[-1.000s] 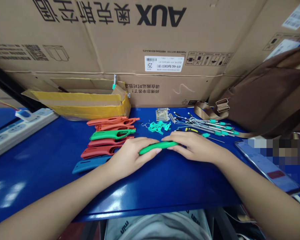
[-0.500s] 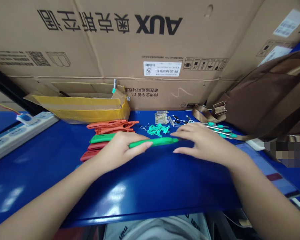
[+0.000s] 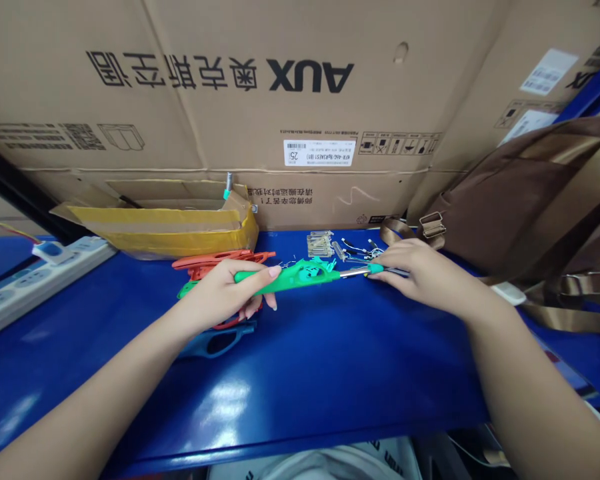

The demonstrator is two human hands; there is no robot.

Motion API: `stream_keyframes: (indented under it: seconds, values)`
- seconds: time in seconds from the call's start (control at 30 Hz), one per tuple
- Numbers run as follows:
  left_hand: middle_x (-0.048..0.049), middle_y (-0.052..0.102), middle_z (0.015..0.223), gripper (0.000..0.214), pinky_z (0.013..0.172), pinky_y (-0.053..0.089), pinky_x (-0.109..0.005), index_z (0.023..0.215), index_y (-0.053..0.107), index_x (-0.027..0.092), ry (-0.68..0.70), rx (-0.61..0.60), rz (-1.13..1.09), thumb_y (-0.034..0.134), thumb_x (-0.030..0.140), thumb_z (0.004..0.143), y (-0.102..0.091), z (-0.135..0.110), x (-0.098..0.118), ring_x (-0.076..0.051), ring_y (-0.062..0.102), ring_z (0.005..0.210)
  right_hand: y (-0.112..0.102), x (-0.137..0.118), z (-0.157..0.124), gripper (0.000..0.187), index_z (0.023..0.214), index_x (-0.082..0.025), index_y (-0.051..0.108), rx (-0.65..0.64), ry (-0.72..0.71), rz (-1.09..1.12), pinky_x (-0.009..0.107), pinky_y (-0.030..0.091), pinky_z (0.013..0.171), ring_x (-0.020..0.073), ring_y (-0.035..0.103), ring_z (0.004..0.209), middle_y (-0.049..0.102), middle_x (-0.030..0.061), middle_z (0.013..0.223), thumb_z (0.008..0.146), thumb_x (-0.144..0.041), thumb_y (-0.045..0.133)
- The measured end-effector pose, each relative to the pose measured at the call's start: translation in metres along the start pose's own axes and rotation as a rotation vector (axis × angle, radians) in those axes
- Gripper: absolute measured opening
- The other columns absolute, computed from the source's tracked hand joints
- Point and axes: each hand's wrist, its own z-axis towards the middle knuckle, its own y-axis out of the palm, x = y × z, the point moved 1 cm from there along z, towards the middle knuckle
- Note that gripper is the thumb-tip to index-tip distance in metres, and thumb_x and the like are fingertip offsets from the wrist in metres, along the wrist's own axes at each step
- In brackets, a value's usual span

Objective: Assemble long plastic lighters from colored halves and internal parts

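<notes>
My left hand (image 3: 230, 293) is closed around a green long-reach lighter casing (image 3: 275, 283), which has an oval opening near its front end. A metal lighter tube (image 3: 350, 272) with a teal collar (image 3: 375, 268) lies in line with the casing's front end; I cannot tell how far it is inserted. My right hand (image 3: 415, 273) pinches the tube behind the collar. Past the casing lie small teal plastic pieces (image 3: 323, 265), partly covered. Under and beside my left hand are orange casings (image 3: 215, 260) and a blue casing (image 3: 220, 340).
A yellow-taped cardboard box (image 3: 160, 230) stands at the back left, near a white power strip (image 3: 45, 280). Clear plastic parts (image 3: 320, 243) and wired black parts (image 3: 355, 248) lie at the back. A brown bag (image 3: 525, 200) with straps is at right; large cartons (image 3: 220, 120) form the back.
My right hand now holds a metal tube with a teal collar at the green casing's front end. My left hand has shifted left and turned the casing, showing its opening.
</notes>
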Motion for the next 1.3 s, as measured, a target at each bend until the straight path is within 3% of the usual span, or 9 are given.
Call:
stream_keyframes:
  seconds: [0.13,0.23,0.43,0.57,0.63,0.83,1.03,1.3]
  values:
    - [0.0018,0.058,0.049,0.046,0.045,0.041,-0.018,0.075,0.072,0.015,0.008,-0.075,-0.003,0.06,0.055,0.094,0.016,0.0,0.0,-0.008,0.048,0.042,0.009,-0.025,0.005,0.026,0.102,-0.02,0.076,-0.107,-0.096,0.173,0.039,0.047,0.088,0.0247,0.069,0.092,0.077,0.0086,0.096,0.102,-0.037,0.056]
    - [0.0022,0.058,0.05,0.043,0.045,0.039,-0.018,0.073,0.071,0.014,-0.003,-0.069,0.001,0.066,0.053,0.09,0.024,0.0,0.002,-0.007,0.047,0.041,0.017,-0.038,0.008,0.027,0.101,-0.019,0.074,-0.151,-0.102,0.153,0.038,0.049,0.083,0.0249,0.069,0.091,0.076,0.0084,0.095,0.104,-0.035,0.053]
    - [0.0023,0.051,0.04,0.048,0.041,0.032,-0.019,0.064,0.07,0.014,-0.112,-0.019,-0.157,0.068,0.057,0.087,0.027,-0.001,0.001,-0.007,0.041,0.036,0.023,-0.037,0.009,0.024,0.11,-0.016,0.071,0.077,-0.174,0.135,0.036,0.053,0.083,0.0232,0.069,0.092,0.075,0.0105,0.103,0.104,-0.03,0.053]
    - [0.0049,0.036,0.036,0.056,0.039,0.016,-0.02,0.058,0.068,0.014,-0.192,-0.027,-0.387,0.066,0.062,0.085,0.031,-0.002,-0.005,-0.004,0.026,0.034,0.027,-0.036,0.008,0.021,0.107,-0.013,0.07,0.326,-0.28,0.046,0.035,0.055,0.076,0.0222,0.067,0.083,0.074,0.0115,0.093,0.102,-0.022,0.052]
    - [0.0058,0.032,0.036,0.058,0.04,0.014,-0.021,0.057,0.067,0.013,-0.218,-0.037,-0.441,0.065,0.063,0.086,0.036,-0.002,-0.007,-0.004,0.022,0.035,0.03,-0.035,0.009,0.018,0.106,-0.013,0.069,0.378,-0.318,0.021,0.034,0.054,0.071,0.0214,0.066,0.079,0.073,0.0108,0.088,0.102,-0.02,0.052]
    - [0.005,0.036,0.036,0.059,0.042,0.016,-0.022,0.057,0.068,0.013,-0.238,-0.012,-0.386,0.065,0.065,0.085,0.045,-0.002,-0.01,-0.004,0.026,0.036,0.035,-0.035,0.01,0.022,0.105,-0.01,0.069,0.285,-0.372,-0.034,0.034,0.054,0.067,0.0216,0.065,0.076,0.072,0.0121,0.087,0.102,-0.018,0.049]
    - [0.0,0.058,0.047,0.055,0.04,0.023,-0.022,0.059,0.067,0.015,-0.207,0.035,-0.3,0.068,0.065,0.082,0.045,-0.004,-0.004,-0.006,0.036,0.036,0.041,-0.035,0.009,0.021,0.101,-0.01,0.071,0.271,-0.367,-0.014,0.032,0.052,0.065,0.0207,0.064,0.071,0.071,0.0105,0.083,0.101,-0.02,0.053]
    - [0.0053,0.038,0.035,0.058,0.044,0.021,-0.022,0.056,0.066,0.014,-0.251,0.017,-0.39,0.066,0.065,0.084,0.045,-0.002,-0.008,-0.005,0.029,0.035,0.049,-0.032,0.012,0.017,0.101,-0.008,0.071,0.358,-0.371,-0.003,0.032,0.052,0.063,0.0207,0.062,0.07,0.07,0.0103,0.079,0.099,-0.017,0.058]
